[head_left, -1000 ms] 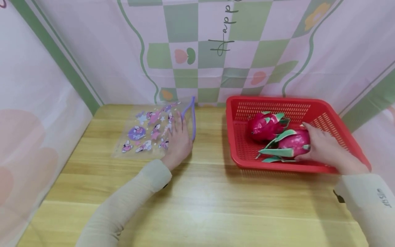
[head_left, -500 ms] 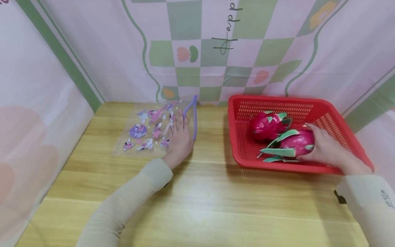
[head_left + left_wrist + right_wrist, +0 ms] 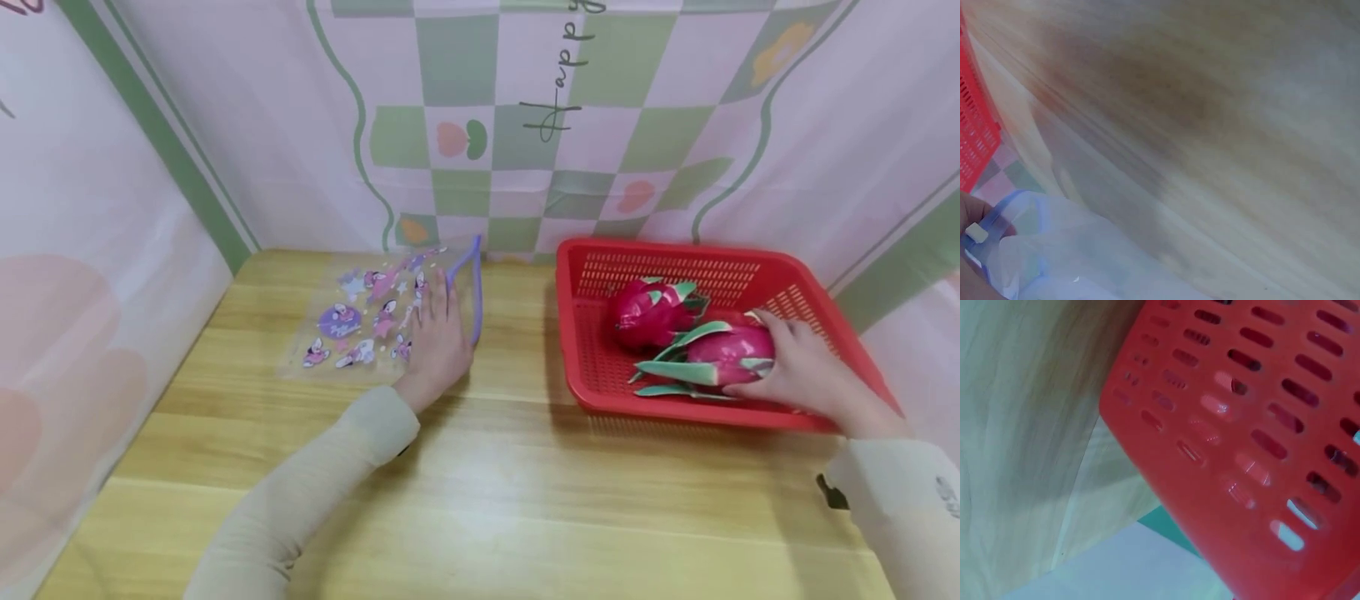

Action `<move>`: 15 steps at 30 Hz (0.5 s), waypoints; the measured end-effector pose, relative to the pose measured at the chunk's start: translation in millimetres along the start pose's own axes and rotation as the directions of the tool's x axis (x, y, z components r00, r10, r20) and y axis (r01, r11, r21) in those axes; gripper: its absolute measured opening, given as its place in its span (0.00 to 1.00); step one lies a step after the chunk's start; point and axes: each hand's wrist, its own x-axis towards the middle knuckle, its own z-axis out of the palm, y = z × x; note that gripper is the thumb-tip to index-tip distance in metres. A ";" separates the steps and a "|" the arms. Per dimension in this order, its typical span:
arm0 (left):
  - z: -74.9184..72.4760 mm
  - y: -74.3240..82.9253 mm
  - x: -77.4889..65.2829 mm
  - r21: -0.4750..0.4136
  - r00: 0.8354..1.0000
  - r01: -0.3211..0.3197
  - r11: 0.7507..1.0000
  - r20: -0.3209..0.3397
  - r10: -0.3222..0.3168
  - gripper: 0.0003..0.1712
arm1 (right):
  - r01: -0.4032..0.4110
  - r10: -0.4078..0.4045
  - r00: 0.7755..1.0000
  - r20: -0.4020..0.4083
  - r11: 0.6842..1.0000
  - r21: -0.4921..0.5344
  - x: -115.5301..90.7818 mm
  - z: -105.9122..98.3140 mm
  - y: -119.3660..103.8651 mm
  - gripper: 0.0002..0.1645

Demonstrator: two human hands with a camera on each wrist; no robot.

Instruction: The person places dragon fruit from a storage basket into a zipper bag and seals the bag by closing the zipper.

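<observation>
A person's right hand [image 3: 813, 373] grips a dragon fruit [image 3: 735, 354] inside a red basket [image 3: 567, 333] at three o'clock on a wooden surface [image 3: 480, 500], fingers and thumb curled round the fruit's three o'clock end, green leaves pointing toward nine. A second dragon fruit [image 3: 647, 317] lies in the same basket, just beside the first at its ten o'clock; whether their bodies touch cannot be told. At nine o'clock on the surface, a clear bag [image 3: 356, 329] printed with pink and purple figures lies under the left hand [image 3: 441, 343], whose fingers stretch straight across it, tips toward twelve. The bag's purple zip edge [image 3: 477, 292] stands parted at its three o'clock side; the left wrist view shows a small white piece [image 3: 977, 232] on it. At twelve o'clock hangs a checked cloth [image 3: 630, 58] lettered "Happy." Pale sleeves [image 3: 315, 492] cover both forearms.
</observation>
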 end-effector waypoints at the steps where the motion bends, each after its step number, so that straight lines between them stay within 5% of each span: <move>1: -0.2 0.0 0.2 -0.008 1.000 0.003 1.000 0.000 -0.003 0.58 | -0.004 0.004 1.000 -0.005 1.000 -0.002 -0.5 -0.3 0.9 0.70; 9: -4.1 0.0 1.1 -0.069 1.000 0.018 0.997 0.001 -0.018 0.59 | -0.085 0.085 0.996 0.017 0.996 0.015 -4.0 -7.3 1.1 0.75; 15: -3.9 0.4 0.7 -0.075 1.000 0.015 0.997 -0.002 -0.015 0.58 | -0.074 0.074 0.997 -0.019 0.997 0.008 -7.5 -11.9 -2.9 0.74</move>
